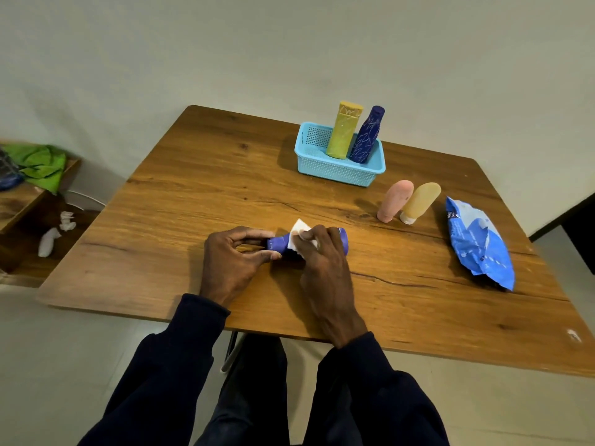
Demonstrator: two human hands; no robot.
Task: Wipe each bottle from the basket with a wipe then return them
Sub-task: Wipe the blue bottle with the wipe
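Purple bottle (340, 239) lies sideways on the bench (193, 188), in front of the basket (338, 176). Left grip (231, 262) pinches its neck; right grip (322, 262) holds the wipe (299, 229) against its body. Pink tube (394, 199) and yellow tube (420, 201), beside the basket, also await return: roughly mid-task.

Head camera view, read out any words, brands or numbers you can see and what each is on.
No text can be read.
wipes packet: white print, too blurred to read.
purple bottle being wiped: faint white marks, too small to read.
yellow bottle and dark blue bottle: line patterns only.
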